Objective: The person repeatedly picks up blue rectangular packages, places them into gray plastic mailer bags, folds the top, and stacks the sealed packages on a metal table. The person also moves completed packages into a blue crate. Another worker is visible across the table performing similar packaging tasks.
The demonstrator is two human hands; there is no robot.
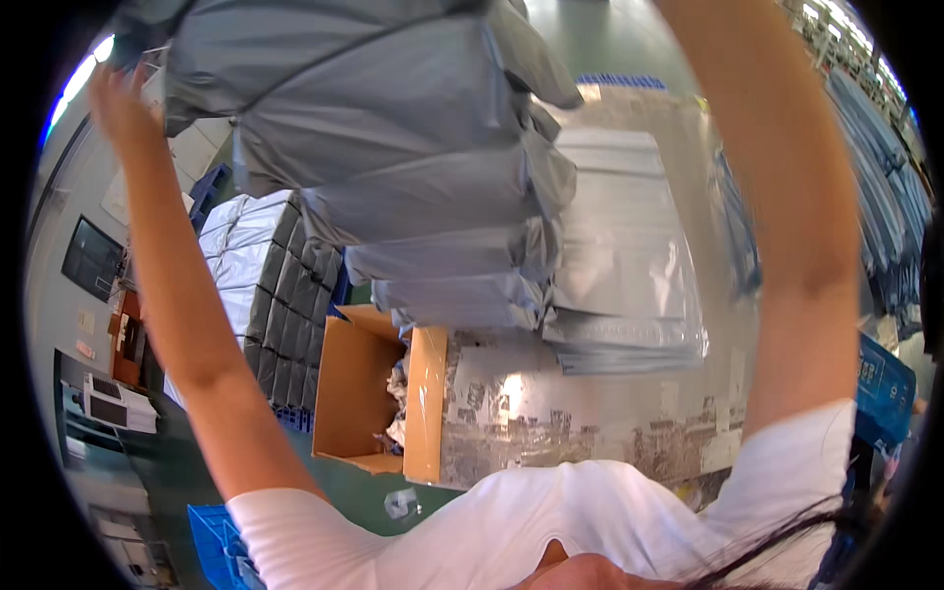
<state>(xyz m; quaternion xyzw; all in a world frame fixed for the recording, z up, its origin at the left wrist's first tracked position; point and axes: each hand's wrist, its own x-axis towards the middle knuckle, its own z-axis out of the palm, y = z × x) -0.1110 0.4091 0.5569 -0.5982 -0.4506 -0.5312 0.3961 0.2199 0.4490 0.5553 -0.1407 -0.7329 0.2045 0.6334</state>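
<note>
The left hand (120, 98) is reaching up high at the upper left, its fingers pressing against the left end of a stack of grey plastic bags (393, 128); whether it is gripping the stack or only steadying it with an open palm cannot be told, since the picture is blurring there. The right hand is lying out of view beyond the top edge; only the right forearm (787, 197) is showing, rising along the right side of the stack, so its state cannot be told. The stack of bags is being held raised between the two arms, several folded bags lying one on another, hanging over the tabletop (590, 413). Below it, flat grey bags (619, 246) are resting in a pile on the tabletop, whose surface is looking worn and patchy. Just beside the tabletop's left edge an open cardboard box (364, 393) is standing on the green floor. Farther left, a pallet load of wrapped grey packs (261, 285) is sitting, and a blue crate (211, 536) is showing at the lower left.
</note>
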